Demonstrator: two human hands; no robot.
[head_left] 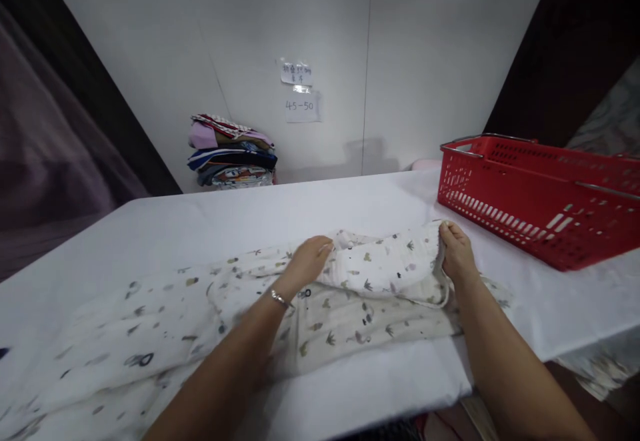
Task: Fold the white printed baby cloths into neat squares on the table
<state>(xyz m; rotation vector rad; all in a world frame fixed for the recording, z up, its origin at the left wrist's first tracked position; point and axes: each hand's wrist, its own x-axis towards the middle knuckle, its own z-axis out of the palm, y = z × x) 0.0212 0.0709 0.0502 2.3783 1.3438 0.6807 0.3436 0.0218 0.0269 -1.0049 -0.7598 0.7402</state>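
Noted printed cloth [383, 264] across near part of white table [340, 207]. Pinched its raised right end in right hand [456, 254]; touched its middle with left hand [306, 261], grip unclear. Recorded red basket [530, 184] far right, folded fabric stack [233, 157] far left.

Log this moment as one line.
left hand: at printed cloth; right hand: pinching its edge; printed cloth: layered across white table; red basket: right; fabric stack: far side

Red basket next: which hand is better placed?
Right, likely: the right hand is nearer the red basket, though it would first have to release the patterned cloth. The left hand is farther off.
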